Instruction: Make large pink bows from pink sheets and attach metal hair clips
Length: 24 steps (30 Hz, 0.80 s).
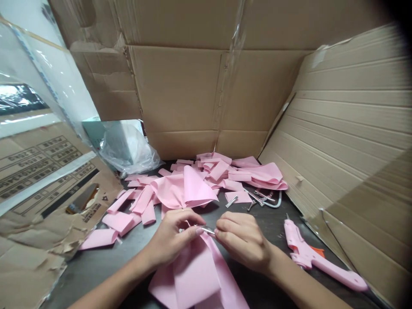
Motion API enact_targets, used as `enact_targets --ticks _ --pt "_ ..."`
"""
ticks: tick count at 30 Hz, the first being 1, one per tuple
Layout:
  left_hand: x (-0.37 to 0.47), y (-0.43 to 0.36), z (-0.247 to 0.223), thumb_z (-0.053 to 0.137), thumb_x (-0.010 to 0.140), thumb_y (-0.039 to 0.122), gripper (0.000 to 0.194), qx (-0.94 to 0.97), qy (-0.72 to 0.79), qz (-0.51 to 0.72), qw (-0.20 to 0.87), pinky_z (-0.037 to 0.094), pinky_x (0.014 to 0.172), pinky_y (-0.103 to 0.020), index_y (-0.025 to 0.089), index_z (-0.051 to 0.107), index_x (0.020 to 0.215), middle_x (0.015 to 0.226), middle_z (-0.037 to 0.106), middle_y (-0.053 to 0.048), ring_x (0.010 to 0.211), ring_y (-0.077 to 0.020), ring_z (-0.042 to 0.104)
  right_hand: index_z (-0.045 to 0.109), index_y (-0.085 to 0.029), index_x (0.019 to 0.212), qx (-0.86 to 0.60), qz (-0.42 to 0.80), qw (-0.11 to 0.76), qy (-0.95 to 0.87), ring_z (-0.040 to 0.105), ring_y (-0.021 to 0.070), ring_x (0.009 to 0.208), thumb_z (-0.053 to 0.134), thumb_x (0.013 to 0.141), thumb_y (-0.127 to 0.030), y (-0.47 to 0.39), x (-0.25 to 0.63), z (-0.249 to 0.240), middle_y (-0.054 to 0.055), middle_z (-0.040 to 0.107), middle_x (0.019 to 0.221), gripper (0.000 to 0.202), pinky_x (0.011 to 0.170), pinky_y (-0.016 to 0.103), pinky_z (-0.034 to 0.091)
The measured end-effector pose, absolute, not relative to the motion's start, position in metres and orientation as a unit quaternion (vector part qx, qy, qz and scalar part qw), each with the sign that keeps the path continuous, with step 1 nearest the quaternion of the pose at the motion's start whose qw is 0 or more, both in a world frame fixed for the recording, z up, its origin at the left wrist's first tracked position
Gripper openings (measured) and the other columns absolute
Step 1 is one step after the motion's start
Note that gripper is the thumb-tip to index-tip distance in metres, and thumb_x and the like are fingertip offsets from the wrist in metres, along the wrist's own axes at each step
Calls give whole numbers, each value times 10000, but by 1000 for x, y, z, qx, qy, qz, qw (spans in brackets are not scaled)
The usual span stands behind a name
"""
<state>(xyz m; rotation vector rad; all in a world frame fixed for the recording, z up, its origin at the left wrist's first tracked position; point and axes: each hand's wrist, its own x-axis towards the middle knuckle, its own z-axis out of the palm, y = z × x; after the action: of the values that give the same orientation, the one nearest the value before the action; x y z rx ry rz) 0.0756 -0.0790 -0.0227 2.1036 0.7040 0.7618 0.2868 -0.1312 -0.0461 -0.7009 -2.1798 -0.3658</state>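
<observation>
L hand [178, 238] has a narrow pinch on the pink bow [197, 272] at its middle, by the metal clip's [207, 230] L end; R hand [243, 241] grips the clip's R end, fingers closed. Bow's in front of the wearer, over the dark table [267, 283], long axis approx. near–far: loops point away, tails twd wearer. Clip lies crosswise, R end slightly nearer. Pink glue gun [309, 254] is R of R hand, nozzle pointing away.

L+R hands [184, 234] [241, 240] close tog., fingers curled
</observation>
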Motion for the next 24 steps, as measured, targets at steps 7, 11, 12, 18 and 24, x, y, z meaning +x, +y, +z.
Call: enact_targets --ticks 7,11,12,18,24 --pt "74 -76 -35 586 864 206 157 915 180 324 158 482 698 -247 143 694 960 884 625 -102 797 -160 597 582 -172 749 -322 -117 398 -851 501 147 573 473 931 -137 -128 274 -48 40 612 642 216 539 286 363" --pt "73 -76 -38 557 878 179 157 909 186 325 185 472 693 -238 173 688 964 853 648 -73 772 -149 603 599 -142 918 -328 -89 389 -856 587 173 673 536 921 -224 -127 280 -33 67 665 764 104 587 286 424" --pt "72 -75 -37 558 880 194 145 897 208 328 212 474 706 -243 180 685 951 861 660 -68 781 -152 611 593 -138 1002 -342 -82 362 -863 610 188 737 555 915 -261 -129 288 -24 84 681 847 156 620 293 445" --pt "67 -59 -29 636 830 350 213 716 329 336 516 488 616 -256 162 609 924 792 653 -39 684 -155 607 603 -205 932 -651 -65 162 -739 616 216 803 596 863 -229 -192 383 -1 51 661 894 74 678 316 461" --pt "76 -61 -25 692 790 322 323 568 324 339 676 529 639 -278 123 525 983 820 682 -82 655 -162 651 610 -221 898 -699 -53 119 -703 624 226 795 539 727 -59 -243 429 -65 57 650 852 246 693 316 463"
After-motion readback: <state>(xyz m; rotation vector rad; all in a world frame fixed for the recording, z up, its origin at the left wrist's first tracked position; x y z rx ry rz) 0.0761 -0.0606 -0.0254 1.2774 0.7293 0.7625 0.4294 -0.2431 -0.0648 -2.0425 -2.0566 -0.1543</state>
